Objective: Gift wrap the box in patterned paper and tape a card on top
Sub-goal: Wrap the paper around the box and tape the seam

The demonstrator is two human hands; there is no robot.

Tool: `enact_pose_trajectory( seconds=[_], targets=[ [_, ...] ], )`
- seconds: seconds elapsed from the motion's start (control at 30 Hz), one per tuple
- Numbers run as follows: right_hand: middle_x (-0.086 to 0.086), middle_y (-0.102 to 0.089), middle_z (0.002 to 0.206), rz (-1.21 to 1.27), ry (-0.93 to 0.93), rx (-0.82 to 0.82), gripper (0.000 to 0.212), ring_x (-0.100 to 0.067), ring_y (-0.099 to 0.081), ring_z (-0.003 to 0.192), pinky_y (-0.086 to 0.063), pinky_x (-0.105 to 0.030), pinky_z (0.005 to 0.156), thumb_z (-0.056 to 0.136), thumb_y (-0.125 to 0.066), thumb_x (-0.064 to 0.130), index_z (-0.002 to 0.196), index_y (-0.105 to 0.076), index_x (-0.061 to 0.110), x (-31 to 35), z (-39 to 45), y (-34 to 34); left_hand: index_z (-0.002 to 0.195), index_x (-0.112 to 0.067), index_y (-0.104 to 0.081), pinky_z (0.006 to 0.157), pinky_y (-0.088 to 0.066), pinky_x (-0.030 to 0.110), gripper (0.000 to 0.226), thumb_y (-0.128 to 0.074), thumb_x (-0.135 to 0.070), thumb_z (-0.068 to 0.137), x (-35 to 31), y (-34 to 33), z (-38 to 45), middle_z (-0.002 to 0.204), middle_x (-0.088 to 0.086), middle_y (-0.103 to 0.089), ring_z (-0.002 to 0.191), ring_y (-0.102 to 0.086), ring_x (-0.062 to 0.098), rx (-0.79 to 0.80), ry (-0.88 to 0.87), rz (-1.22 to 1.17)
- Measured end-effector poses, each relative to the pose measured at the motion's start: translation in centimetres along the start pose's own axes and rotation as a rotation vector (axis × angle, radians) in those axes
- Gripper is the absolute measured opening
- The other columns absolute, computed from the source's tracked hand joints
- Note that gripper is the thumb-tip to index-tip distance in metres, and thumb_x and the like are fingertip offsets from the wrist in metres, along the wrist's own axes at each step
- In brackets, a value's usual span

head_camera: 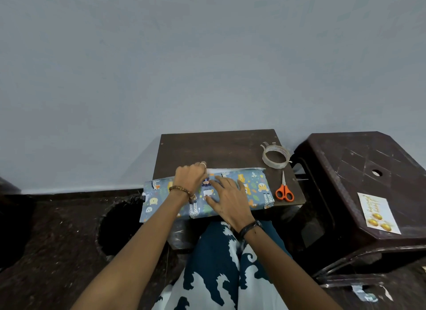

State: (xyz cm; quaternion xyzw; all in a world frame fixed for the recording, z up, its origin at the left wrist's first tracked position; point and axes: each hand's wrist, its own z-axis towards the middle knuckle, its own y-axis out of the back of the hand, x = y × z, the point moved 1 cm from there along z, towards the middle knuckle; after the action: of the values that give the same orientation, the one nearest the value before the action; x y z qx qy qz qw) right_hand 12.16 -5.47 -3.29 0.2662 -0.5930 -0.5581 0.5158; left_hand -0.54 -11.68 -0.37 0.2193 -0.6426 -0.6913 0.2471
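Head view: the box, hidden under patterned paper point(253, 187), lies on the near edge of the small dark bench point(219, 148).
Left hand point(191, 177): grip clenched on the far paper edge, pulling it over the top; exactly which fingers pinch is hard to tell.
Right hand point(227, 195): fingers flat and straight, pressing the paper onto the top, grasping nothing.
Tape roll point(275, 157): far right corner of the bench, scissors point(284, 192) just in front of it.
Card point(378, 214): on the plastic stool point(368, 162) to the right, well apart from the box.
Doing it well: keep the flap taut, overlap square, hold it down until tape is on.
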Motion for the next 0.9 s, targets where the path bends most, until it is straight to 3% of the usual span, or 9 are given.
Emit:
enact_pose_trajectory(
  seconds=[0.17, 0.27, 0.33, 0.37, 0.43, 0.53, 0.77, 0.9],
  targets=[
    [0.001, -0.044, 0.140, 0.013, -0.031, 0.006, 0.076, -0.018, -0.039, 0.129, -0.016, -0.051, 0.111, 0.076, -0.014, 0.058, 0.134, -0.046, 0.021, -0.1, 0.5, -0.3, 0.100, -0.012, -0.051, 0.061, -0.041, 0.032, 0.017, -0.038, -0.022, 0.099, -0.7, -1.5, -1.4, 0.103, 0.005, -0.064, 0.086, -0.065, 0.033, -0.027, 0.069, -0.058],
    [0.001, -0.047, 0.136, 0.043, -0.032, -0.027, 0.067, -0.019, -0.041, 0.127, -0.017, -0.051, 0.111, 0.080, -0.022, 0.056, 0.132, -0.047, 0.021, -0.2, 0.2, -0.9, 0.090, -0.010, -0.057, 0.052, -0.040, 0.030, 0.002, -0.057, -0.012, 0.089, -0.9, -1.8, -2.4, 0.088, 0.007, -0.065, 0.074, -0.066, 0.030, -0.088, 0.053, -0.137],
    [0.000, -0.049, 0.133, 0.040, -0.030, -0.052, 0.063, -0.021, -0.044, 0.125, -0.019, -0.052, 0.110, 0.081, -0.027, 0.054, 0.129, -0.050, 0.020, -0.2, 0.0, -1.1, 0.081, -0.010, -0.065, 0.053, -0.050, 0.030, 0.018, -0.074, 0.000, 0.069, -0.8, -2.6, -3.2, 0.077, 0.006, -0.068, 0.066, -0.067, 0.027, -0.127, 0.012, -0.177],
    [-0.001, -0.050, 0.130, 0.038, -0.037, -0.058, 0.062, -0.022, -0.046, 0.122, -0.021, -0.052, 0.110, 0.081, -0.028, 0.053, 0.126, -0.051, 0.018, -0.1, 0.1, -1.2, 0.084, -0.008, -0.069, 0.060, -0.055, 0.032, 0.023, -0.075, 0.004, 0.064, -0.6, -3.0, -3.5, 0.080, 0.007, -0.071, 0.071, -0.069, 0.027, -0.156, -0.005, -0.208],
    [-0.004, -0.050, 0.121, 0.029, -0.061, -0.080, 0.058, -0.023, -0.053, 0.109, -0.027, -0.051, 0.107, 0.080, -0.034, 0.053, 0.119, -0.052, 0.015, 0.0, 0.1, -1.1, 0.097, -0.001, -0.071, 0.079, -0.055, 0.039, 0.024, -0.063, -0.001, 0.074, -0.4, -3.7, -4.1, 0.097, 0.012, -0.072, 0.091, -0.069, 0.028, -0.212, -0.072, -0.263],
    [-0.007, -0.051, 0.122, -0.008, -0.084, -0.137, 0.061, -0.025, -0.057, 0.101, -0.035, -0.051, 0.102, 0.078, -0.041, 0.055, 0.119, -0.052, 0.012, 0.2, 0.2, -1.2, 0.123, 0.002, -0.057, 0.106, -0.035, 0.038, 0.035, -0.041, -0.007, 0.093, -0.4, -3.9, -4.8, 0.130, 0.016, -0.055, 0.124, -0.049, 0.031, -0.170, -0.029, -0.427],
    [-0.002, -0.038, 0.144, -0.025, -0.086, 0.022, 0.086, -0.021, -0.034, 0.131, -0.012, -0.051, 0.112, 0.073, -0.014, 0.065, 0.140, -0.039, 0.017, 0.0, 0.3, -0.9, 0.124, -0.001, -0.051, 0.090, -0.042, 0.031, 0.031, -0.044, -0.007, 0.094, -0.6, -3.3, -5.3, 0.126, 0.011, -0.052, 0.109, -0.053, 0.025, -0.178, 0.087, -0.545],
    [-0.004, -0.042, 0.142, -0.010, -0.059, -0.007, 0.082, -0.027, -0.035, 0.129, -0.018, -0.048, 0.111, 0.076, -0.016, 0.063, 0.137, -0.043, 0.014, -0.2, -0.1, -0.8, 0.119, -0.001, -0.056, 0.093, -0.044, 0.033, 0.028, -0.045, -0.008, 0.095, -0.6, -3.6, -5.4, 0.125, 0.011, -0.053, 0.115, -0.052, 0.025, -0.179, 0.083, -0.526]
  ],
)
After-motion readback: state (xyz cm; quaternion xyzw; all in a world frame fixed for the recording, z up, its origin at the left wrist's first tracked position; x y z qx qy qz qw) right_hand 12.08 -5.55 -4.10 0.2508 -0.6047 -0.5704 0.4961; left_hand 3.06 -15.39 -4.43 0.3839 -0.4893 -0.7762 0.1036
